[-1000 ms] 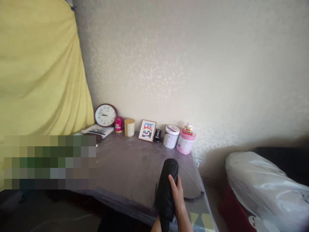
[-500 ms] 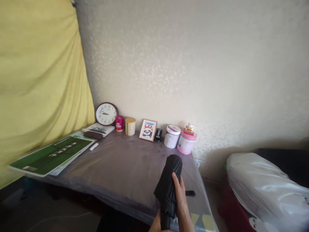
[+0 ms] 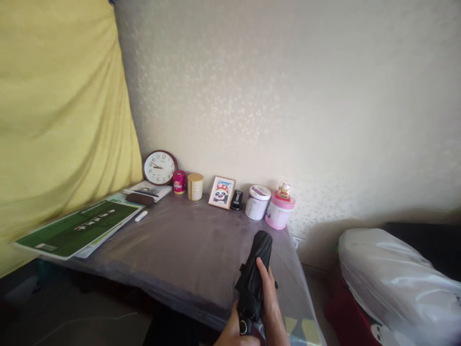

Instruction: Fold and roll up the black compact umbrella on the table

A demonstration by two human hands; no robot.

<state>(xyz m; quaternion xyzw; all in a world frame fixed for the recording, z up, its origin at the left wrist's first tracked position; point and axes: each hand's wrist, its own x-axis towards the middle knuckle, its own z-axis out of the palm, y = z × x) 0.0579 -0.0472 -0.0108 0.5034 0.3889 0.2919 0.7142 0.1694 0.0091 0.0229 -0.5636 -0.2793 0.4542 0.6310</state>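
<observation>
A black folded umbrella (image 3: 255, 269) points away from me over the near right part of the table, its canopy loosely gathered. My left hand (image 3: 232, 329) is closed around its handle at the bottom of the view, beside a round button (image 3: 243, 327). Along the right side of the canopy lies my right hand (image 3: 268, 293), its fingers wrapped against the folds; some fingers are hidden behind the umbrella. A small dark bit of strap or cloth sticks out past the right hand.
The plastic-covered table (image 3: 180, 245) bears a wall clock (image 3: 160, 167), a pink tin (image 3: 179, 182), a yellow-lidded canister (image 3: 195, 187), a panda picture frame (image 3: 222, 192), two tubs (image 3: 258, 203) and a green board (image 3: 82, 228). White plastic-wrapped bulk (image 3: 392, 269) stands right.
The umbrella has been turned about its length, so its handle button now shows and the canopy looks narrower. The strap on the right has mostly gone from sight. My left hand has come further into view.
</observation>
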